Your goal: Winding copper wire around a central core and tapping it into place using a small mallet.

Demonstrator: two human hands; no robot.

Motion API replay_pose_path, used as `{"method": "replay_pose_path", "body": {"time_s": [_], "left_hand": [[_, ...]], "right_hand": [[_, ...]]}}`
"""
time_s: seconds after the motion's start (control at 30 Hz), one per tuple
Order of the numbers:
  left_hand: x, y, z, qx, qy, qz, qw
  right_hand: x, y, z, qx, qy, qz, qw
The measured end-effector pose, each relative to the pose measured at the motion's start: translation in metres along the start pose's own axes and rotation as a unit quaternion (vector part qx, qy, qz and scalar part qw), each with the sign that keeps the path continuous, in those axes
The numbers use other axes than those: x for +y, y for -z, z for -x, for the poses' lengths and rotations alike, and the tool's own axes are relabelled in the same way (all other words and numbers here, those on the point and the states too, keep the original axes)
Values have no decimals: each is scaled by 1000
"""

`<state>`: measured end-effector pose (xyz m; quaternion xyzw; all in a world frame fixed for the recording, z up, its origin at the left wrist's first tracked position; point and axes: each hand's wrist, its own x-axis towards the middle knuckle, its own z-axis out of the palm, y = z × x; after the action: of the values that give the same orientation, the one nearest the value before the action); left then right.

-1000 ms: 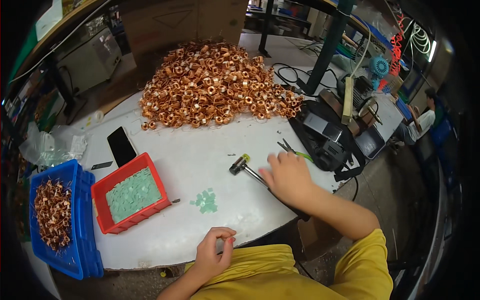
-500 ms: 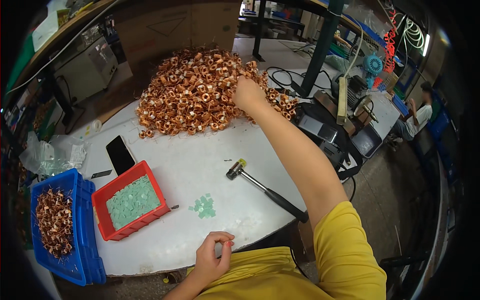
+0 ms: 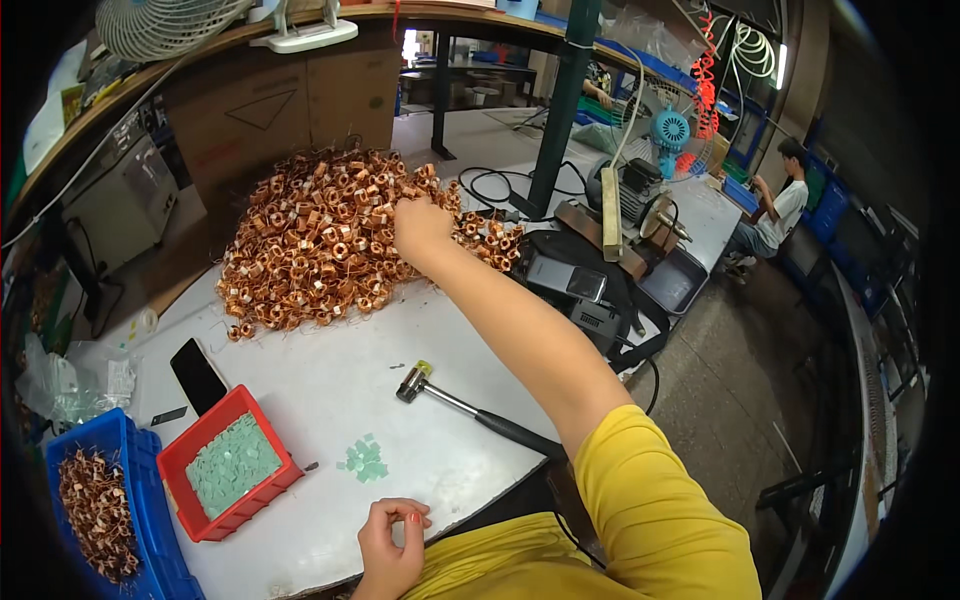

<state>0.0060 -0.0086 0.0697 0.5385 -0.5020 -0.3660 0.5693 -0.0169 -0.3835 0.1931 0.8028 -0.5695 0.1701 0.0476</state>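
My right arm reaches across the table to a big heap of copper wire coils [image 3: 310, 245]. At the heap's right side my right hand [image 3: 424, 232] is bent closed against the coils. Its fingertips are hidden, so what they grip does not show. My left hand [image 3: 393, 545] rests low by the table's front edge, fingers curled and thumb drawn to them; anything pinched there is too small to make out. Just beyond it lies a small scatter of pale green chips [image 3: 363, 459]. A red bin [image 3: 283, 475] to its left holds many more such chips.
A mallet [image 3: 450, 402] with a black handle lies below my right forearm. At left are a blue crate [image 3: 145, 500] of coils, a phone [image 3: 198, 376] and a plastic bag [image 3: 75, 380]. A black bag [image 3: 560, 250], a motor [image 3: 640, 190] and a green post [image 3: 562, 110] stand right.
My view has tilted up and turned right, so the table things sit lower and further left and a fan shows at the top. My right hand stays at the coil heap; my left remains curled.
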Motion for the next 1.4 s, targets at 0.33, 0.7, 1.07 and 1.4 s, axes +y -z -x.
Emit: {"method": "replay_pose_path", "body": {"time_s": [0.33, 0.7, 1.07, 1.4], "left_hand": [[6, 1, 0, 5, -5, 7, 1000], [12, 5, 3, 8, 18, -23, 1000], [10, 6, 5, -2, 12, -55, 998], [12, 4, 2, -7, -3, -51, 999]], "right_hand": [[14, 35, 9, -83, -14, -84, 993], [32, 30, 2, -47, -30, -94, 994], [76, 27, -8, -137, 5, -246, 960], [77, 34, -3, 289, 212, -190, 914]]}}
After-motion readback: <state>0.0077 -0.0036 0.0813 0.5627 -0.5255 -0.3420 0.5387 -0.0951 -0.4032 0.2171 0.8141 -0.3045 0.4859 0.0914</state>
